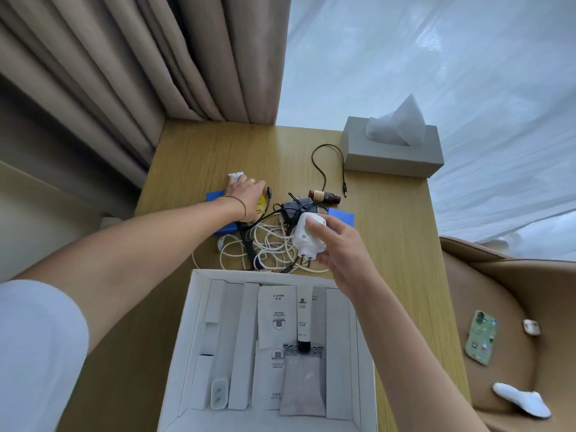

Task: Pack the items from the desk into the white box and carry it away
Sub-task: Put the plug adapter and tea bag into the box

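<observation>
The white box [199,353], nearest the viewer on the worktop [402,244] and cut off at the frame's lower edge, holds white packets and a black-capped tube whose print is too small to read. Just beyond the box's far rim, the right hand [341,247] holds a white plug adapter [307,235] in a pinching grip, pins pointing down. Farther out, the left hand [246,194] rests on partly hidden small packets; its grip cannot be told.

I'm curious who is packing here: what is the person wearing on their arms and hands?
Both forearms are bare. The left arm shows a short white sleeve, a thin dark band at the wrist, and a ring on the left hand. The right hand shows no jewellery.
</observation>
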Motion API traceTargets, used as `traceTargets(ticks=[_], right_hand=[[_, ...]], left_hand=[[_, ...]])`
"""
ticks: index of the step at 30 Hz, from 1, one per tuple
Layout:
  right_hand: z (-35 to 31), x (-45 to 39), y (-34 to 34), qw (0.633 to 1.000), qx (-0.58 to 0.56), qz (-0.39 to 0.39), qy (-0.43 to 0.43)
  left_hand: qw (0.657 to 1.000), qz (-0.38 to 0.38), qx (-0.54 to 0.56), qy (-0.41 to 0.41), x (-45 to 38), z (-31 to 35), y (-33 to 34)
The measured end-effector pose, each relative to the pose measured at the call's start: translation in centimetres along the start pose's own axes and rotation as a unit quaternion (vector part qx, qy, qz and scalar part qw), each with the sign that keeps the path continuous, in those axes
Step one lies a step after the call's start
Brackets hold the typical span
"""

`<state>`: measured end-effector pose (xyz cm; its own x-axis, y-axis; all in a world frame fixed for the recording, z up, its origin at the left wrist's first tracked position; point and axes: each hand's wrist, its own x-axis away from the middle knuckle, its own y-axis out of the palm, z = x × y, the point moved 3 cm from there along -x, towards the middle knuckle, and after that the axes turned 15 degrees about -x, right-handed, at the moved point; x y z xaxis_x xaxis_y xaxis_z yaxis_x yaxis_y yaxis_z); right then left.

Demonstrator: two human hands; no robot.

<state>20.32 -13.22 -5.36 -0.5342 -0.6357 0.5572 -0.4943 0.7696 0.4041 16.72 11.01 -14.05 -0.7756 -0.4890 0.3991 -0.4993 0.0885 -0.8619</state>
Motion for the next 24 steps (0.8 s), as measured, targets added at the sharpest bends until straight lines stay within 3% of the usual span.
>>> traceTargets(ticks=[5,14,18,22,24], right_hand=[[0.9,0.7,1.4,0.998,-0.060,-0.008,0.011],[1.4,3.2,3.9,0.980,-0.171,-0.099,0.036],[2.2,3.6,4.2,0.980,-0.176,-0.081,0.044],[3.5,3.9,4.3,0.979,-0.185,-0.055,0.060],[3.7,4.2,4.4,0.977,-0.194,-0.060,0.062]], left_hand=[[0.999,-0.036,-0.018,0.002,-0.3,-0.3,-0.7],[0.997,0.049,0.061,0.029,1.5,-1.7,-0.4],[0.997,0.044,0.032,0.058,1.0,-1.0,-0.6],[0.997,0.065,-0.034,0.035,1.2,-1.2,-0.3],[0.995,0.095,-0.007,0.035,1.8,-1.6,-0.5]])
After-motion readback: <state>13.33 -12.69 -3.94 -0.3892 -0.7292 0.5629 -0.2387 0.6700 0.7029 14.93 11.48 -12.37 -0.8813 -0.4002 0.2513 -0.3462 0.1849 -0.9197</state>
